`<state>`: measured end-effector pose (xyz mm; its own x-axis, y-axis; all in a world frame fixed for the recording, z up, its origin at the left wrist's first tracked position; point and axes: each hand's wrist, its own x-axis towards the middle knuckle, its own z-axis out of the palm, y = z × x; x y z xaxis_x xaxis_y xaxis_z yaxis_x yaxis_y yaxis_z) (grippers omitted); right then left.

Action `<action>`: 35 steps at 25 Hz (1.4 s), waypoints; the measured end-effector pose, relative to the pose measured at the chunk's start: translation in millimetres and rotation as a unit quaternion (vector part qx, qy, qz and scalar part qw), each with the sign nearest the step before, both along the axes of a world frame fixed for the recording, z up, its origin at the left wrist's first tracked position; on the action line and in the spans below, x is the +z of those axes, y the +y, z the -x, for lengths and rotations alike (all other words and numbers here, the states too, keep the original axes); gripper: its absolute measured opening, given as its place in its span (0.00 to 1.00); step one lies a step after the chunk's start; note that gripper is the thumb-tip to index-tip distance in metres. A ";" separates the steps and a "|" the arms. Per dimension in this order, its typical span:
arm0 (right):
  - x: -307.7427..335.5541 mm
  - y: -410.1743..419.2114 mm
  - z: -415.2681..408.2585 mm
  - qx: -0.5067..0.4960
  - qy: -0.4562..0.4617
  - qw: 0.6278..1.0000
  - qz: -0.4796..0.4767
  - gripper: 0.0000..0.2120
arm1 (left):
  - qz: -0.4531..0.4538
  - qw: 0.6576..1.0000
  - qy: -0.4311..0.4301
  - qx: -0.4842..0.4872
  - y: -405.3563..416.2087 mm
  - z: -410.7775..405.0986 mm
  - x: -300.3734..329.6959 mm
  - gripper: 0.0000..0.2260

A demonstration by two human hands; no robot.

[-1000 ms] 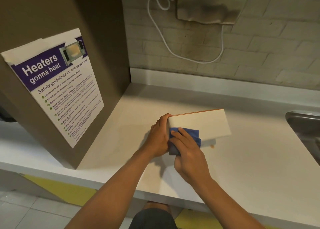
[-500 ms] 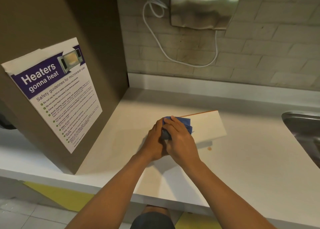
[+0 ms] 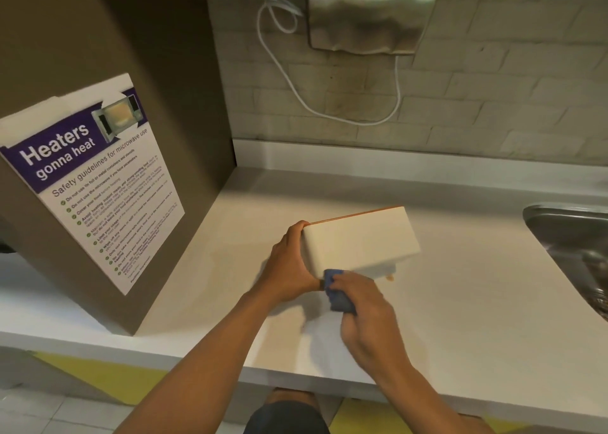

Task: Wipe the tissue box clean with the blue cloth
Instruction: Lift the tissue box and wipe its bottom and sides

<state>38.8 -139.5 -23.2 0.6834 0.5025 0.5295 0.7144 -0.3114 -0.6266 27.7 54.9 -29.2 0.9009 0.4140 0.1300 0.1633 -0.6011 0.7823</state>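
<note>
The left hand [image 3: 289,266] clasps the white tissue box's [image 3: 358,239] left end, tilted above the worktop [image 3: 460,302]. The right hand's [image 3: 368,318] grip pinches the blue cloth [image 3: 337,292] against its lower near edge.

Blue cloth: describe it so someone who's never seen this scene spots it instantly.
Start at the white countertop between the poster-covered cabinet and the steel sink. Mid-counter, the left hand grips a white tissue box. The blue cloth is bunched in the right hand at the box's near lower edge, the counter's only blue item.
</note>
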 end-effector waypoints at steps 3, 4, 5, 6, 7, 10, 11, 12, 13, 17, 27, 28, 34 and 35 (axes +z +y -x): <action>16.7 -25.4 -19.5 -0.094 0.114 0.984 -0.102 0.23 | -0.024 0.999 -0.023 0.009 -5.3 3.2 9.5 0.50; 20.1 -32.6 -26.8 -0.115 0.137 0.975 -0.132 0.24 | -0.039 0.999 -0.027 0.003 -7.9 4.1 16.6 0.50; 23.3 -38.2 -32.6 -0.129 0.161 0.965 -0.163 0.25 | -0.057 0.998 -0.029 -0.008 -11.2 5.5 25.5 0.50; 27.0 -41.2 -37.6 -0.136 0.187 0.954 -0.193 0.25 | -0.076 0.996 -0.033 -0.022 -14.2 6.8 35.9 0.50; 31.5 -41.7 -41.9 -0.145 0.205 0.943 -0.217 0.24 | -0.097 0.994 -0.037 -0.037 -16.7 7.5 45.8 0.50; 54.5 -31.9 -51.4 -0.143 0.180 0.947 -0.223 0.22 | -0.153 0.985 -0.044 -0.071 -25.7 7.9 76.7 0.48; 64.4 -25.7 -52.7 -0.124 0.163 0.954 -0.218 0.22 | -0.172 0.981 -0.040 -0.084 -28.3 7.0 85.9 0.48; 74.4 -19.4 -53.3 -0.100 0.152 0.960 -0.212 0.22 | -0.196 0.975 -0.032 -0.098 -30.3 5.5 94.1 0.47; 83.5 -14.3 -54.3 -0.072 0.148 0.965 -0.202 0.22 | -0.222 0.968 -0.023 -0.112 -31.8 3.6 100.7 0.46; 95.2 -14.5 -62.9 0.061 0.178 0.978 -0.089 0.34 | -0.298 0.946 0.008 -0.127 -37.2 -2.0 121.6 0.47; 97.6 -30.4 -64.3 0.111 0.102 0.985 0.081 0.50 | -0.322 0.931 0.018 -0.168 -55.5 0.5 146.6 0.43; 98.5 -32.1 -65.2 0.106 0.102 0.986 0.082 0.49 | -0.323 0.930 0.017 -0.176 -57.0 1.9 147.8 0.43; 96.8 -44.1 -72.3 0.096 0.115 0.985 0.080 0.49 | -0.301 0.936 0.039 -0.176 -36.7 16.4 142.8 0.59; 97.2 -44.5 -73.0 0.101 0.121 0.984 0.081 0.49 | -0.291 0.940 0.049 -0.169 -30.5 18.4 140.1 0.60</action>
